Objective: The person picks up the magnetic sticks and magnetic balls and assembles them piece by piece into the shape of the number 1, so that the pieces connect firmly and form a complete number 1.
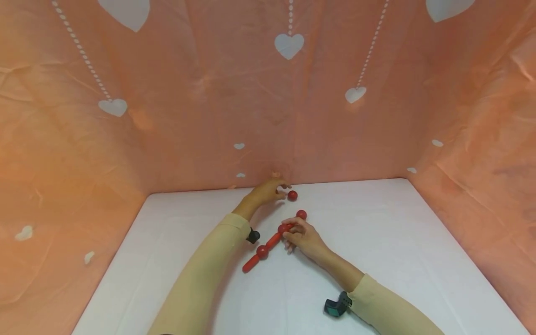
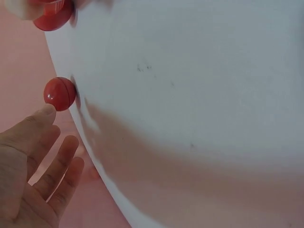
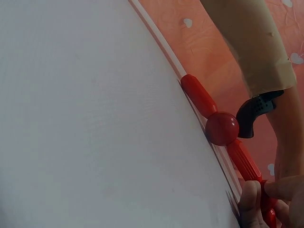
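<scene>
My left hand [image 1: 266, 191] reaches to the far edge of the table, its fingers spread loosely beside a single red ball [image 1: 292, 195]. In the left wrist view the thumb tip overlaps the lower edge of that ball [image 2: 60, 94]. A stick of red rods and balls [image 1: 262, 251] lies diagonally nearer the middle. My right hand [image 1: 309, 241] pinches this stick at one of its balls, and the fingers cover part of the joint. The right wrist view shows a ridged rod [image 3: 244, 159] running from the pinched ball to another ball [image 3: 222, 128], then an end rod [image 3: 198, 96].
A white-topped table [image 1: 368, 223] carries all of this. Pink-orange cloth with white hearts [image 1: 289, 45] hangs behind and at both sides. Dark wrist devices [image 1: 336, 307] sit below both sleeves.
</scene>
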Demonstrator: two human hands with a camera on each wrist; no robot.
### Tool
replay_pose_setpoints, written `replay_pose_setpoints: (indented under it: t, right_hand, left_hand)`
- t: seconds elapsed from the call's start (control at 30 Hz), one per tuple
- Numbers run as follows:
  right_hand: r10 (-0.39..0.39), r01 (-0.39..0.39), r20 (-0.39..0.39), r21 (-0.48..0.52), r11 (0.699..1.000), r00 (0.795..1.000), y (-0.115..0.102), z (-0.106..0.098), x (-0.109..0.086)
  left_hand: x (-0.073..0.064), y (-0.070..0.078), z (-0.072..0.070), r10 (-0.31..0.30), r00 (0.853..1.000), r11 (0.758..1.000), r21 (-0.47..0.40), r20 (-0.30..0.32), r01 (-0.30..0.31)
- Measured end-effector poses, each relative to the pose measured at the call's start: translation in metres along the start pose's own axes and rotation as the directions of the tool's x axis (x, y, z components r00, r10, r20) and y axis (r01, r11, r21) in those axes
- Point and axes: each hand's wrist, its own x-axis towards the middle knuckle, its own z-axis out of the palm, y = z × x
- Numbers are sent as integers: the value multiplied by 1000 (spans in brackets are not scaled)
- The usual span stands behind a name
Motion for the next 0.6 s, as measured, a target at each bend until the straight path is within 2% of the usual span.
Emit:
replay_pose_setpoints:
  t: [0.2,0.4,0.6]
  right_hand:
    - [3,-3,-6,2,1000,1000,-1,0,0]
    - [-2,2,-7,6,1000,1000,0,1,1]
    - [3,-3,-5,4,1000,1000,0,1,1]
  left_hand:
    - [4,6,3,-15,1000,1000,-20,21,16]
    - [8,7,6,-3,999,1000,16,37,2]
    - [10,8,9,-29,998,999,31,51,28]
